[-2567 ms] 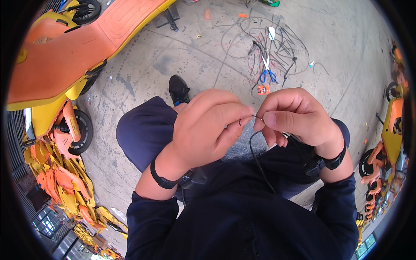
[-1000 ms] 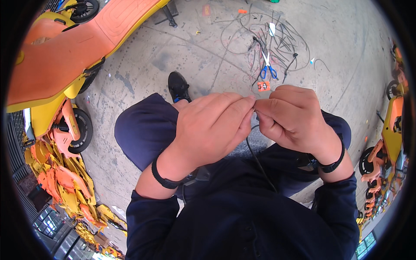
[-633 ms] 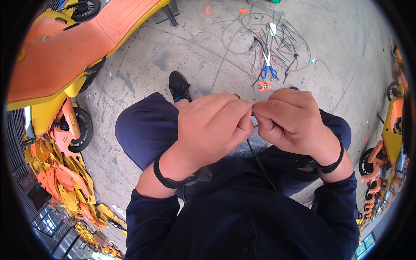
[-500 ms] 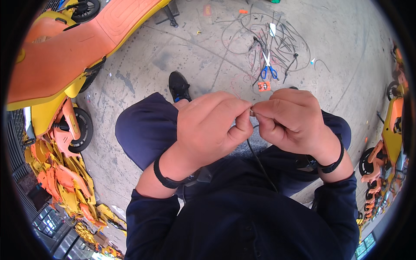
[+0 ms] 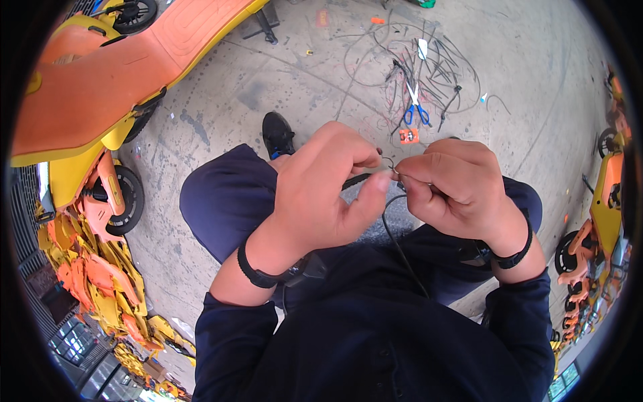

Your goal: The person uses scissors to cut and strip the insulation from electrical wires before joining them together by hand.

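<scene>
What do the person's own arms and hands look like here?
Both the left hand and the right hand are ungloved. Each wrist has a black strap around it, with a dark, boxy device on the inner side. Dark navy sleeves end partway down the forearms, leaving them partly bare.

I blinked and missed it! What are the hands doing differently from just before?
The left hand opened: its fingers moved left, away from its thumb, baring a thin wire they seem to have let go of. The right hand still pinches that wire. The blue-handled scissors and cable pile stayed put.
</scene>
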Demonstrator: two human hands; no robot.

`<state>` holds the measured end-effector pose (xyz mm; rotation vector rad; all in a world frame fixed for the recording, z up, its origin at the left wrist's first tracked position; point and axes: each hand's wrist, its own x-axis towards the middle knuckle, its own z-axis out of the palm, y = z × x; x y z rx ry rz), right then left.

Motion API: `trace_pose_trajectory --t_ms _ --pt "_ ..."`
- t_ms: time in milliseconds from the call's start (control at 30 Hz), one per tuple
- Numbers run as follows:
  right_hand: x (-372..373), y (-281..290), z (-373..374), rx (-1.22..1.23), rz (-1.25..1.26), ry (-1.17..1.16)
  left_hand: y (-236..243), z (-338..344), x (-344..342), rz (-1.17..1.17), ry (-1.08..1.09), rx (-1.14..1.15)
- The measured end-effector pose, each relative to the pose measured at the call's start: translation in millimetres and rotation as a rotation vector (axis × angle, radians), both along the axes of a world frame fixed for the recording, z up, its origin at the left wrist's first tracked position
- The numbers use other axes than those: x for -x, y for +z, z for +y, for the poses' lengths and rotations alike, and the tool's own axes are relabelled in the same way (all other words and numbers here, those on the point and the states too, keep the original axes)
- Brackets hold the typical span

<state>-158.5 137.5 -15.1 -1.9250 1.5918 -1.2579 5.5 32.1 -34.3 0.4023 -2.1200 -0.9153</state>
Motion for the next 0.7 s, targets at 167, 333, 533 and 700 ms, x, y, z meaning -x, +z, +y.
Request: trace_pose_trajectory --t_ms 167,333,533,700 --pt "-0.4 2.5 -0.4 -0.023 -0.041 0.069 -4.0 2.8 -1.4 -0.058 -0.175 -0.085" --pt "2.0 4.1 1.3 -0.161 -0.223 0.211 5.3 2.1 -5.1 -0.082 -0.263 -0.176" --pt "-0.4 11.9 3.2 -0.371 -0.603 0.307 10.0 10.2 -9.1 0.059 -0.344 -0.525" --pt "-4.8 8.1 4.2 -0.414 -0.82 0.341 11.8 18.0 -11.4 0.135 -0.32 -0.732"
